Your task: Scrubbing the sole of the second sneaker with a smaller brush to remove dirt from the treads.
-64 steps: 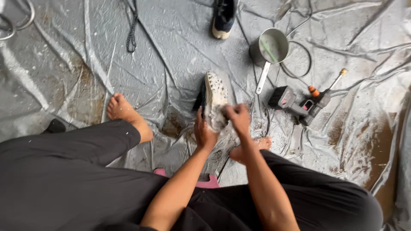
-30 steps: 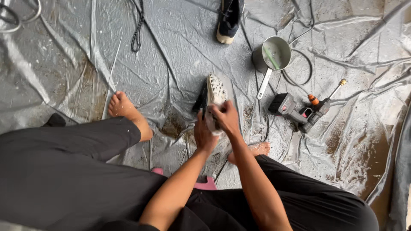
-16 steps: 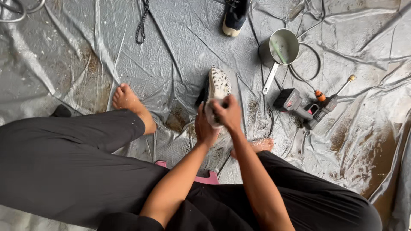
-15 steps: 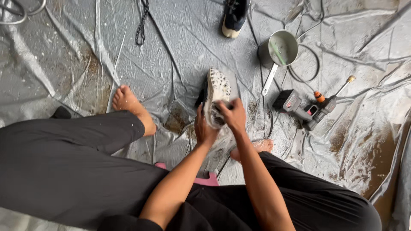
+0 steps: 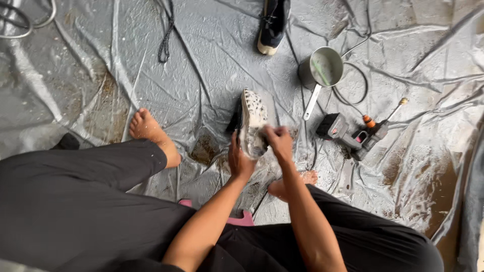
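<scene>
I sit on a low pink stool (image 5: 241,220) over wet grey plastic sheeting (image 5: 201,65). My left hand (image 5: 239,160) grips a black shoe with a pale, soapy sole (image 5: 251,117), held sole-up and pointing away from me. My right hand (image 5: 278,142) is closed on the near end of that sole, its fingers pressed against it; whether something small is inside the fingers is hidden. My bare feet (image 5: 147,128) rest on the sheeting on either side.
A metal saucepan (image 5: 323,68) with soapy water stands at the far right, a hose loop behind it. A black and orange handheld sprayer (image 5: 359,135) lies to the right. A second black shoe (image 5: 272,25) lies at the top. A dark cord (image 5: 165,40) trails at upper left.
My right hand has slid back and forth along the sole and now sits at its near end. The left hand has kept its hold on the shoe.
</scene>
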